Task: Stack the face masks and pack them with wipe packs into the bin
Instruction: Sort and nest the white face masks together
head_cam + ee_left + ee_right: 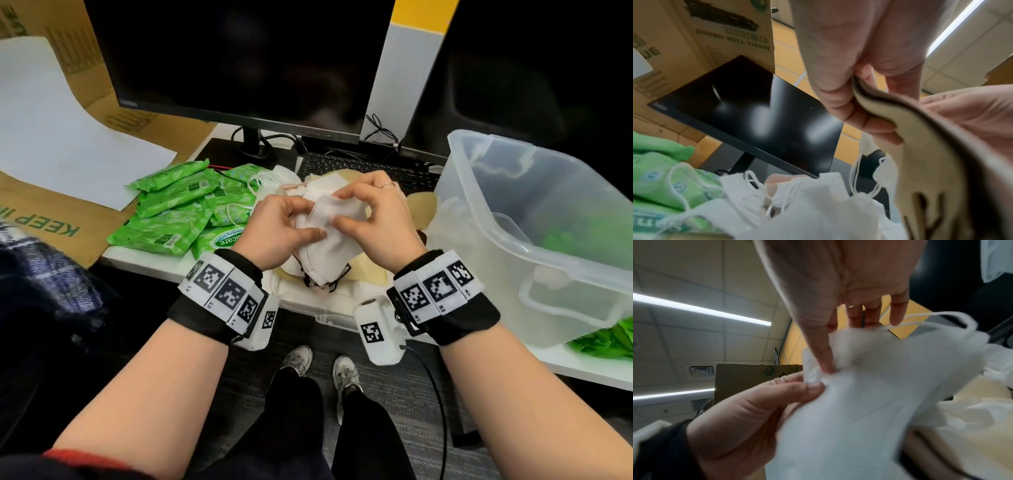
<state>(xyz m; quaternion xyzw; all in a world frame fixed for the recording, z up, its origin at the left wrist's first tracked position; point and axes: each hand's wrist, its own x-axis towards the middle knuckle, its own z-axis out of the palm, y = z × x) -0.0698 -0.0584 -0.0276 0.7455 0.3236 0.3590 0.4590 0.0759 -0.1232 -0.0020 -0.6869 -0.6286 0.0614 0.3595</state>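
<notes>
Head view: both hands meet just in front of the keyboard (368, 168), holding a small stack of folded face masks (329, 240) above the desk edge. Left hand (279, 233) curls round the stack's left side, thumb pressed on the top white mask; right hand (373, 219) pinches that mask's upper edge between thumb and fingers (821, 356). Left of the keyboard lies a heap of green wipe packs (178, 212) with loose masks (270, 181) at its edge; right of the keyboard stands the clear plastic bin (534, 219), with something green showing through its wall. The masks look light, thin and limp, their ear loops (937, 318) apt to snag, so the stack is probably best pinched flat across its middle. The wipe packs look soft, slick and heavier, best gripped across the width.
</notes>
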